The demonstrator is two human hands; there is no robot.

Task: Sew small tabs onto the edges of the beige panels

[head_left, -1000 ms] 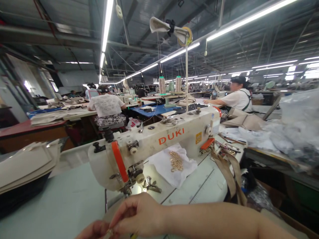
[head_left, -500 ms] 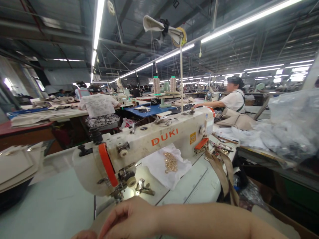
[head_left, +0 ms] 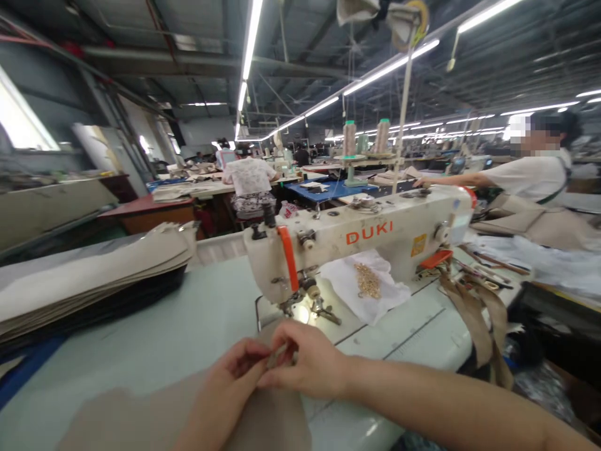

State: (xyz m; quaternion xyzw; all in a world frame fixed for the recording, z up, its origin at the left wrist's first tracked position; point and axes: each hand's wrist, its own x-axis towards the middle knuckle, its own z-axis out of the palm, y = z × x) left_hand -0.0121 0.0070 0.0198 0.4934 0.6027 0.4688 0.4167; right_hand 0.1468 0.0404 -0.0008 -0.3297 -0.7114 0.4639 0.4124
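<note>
My left hand [head_left: 235, 376] and my right hand [head_left: 307, 363] meet just in front of the needle of the white DUKI sewing machine [head_left: 357, 241]. Both are closed in a pinch on a small metal piece [head_left: 278, 355] at the far edge of a beige fabric panel [head_left: 188, 413] that lies on the pale green table [head_left: 154, 338]. The piece is too small to name. A white cloth [head_left: 361, 288] behind the needle carries a heap of small gold metal parts [head_left: 367, 280].
A stack of beige panels [head_left: 89, 275] lies at the left of the table. Beige straps [head_left: 474, 313] hang off the right edge. Thread cones [head_left: 350, 138] stand behind the machine. A person in white [head_left: 530, 172] works at the right, another [head_left: 248, 178] sits further back.
The view has swung left and down, so both hands and the beige panel now show in full. The hands have stayed pinched together in front of the needle.
</note>
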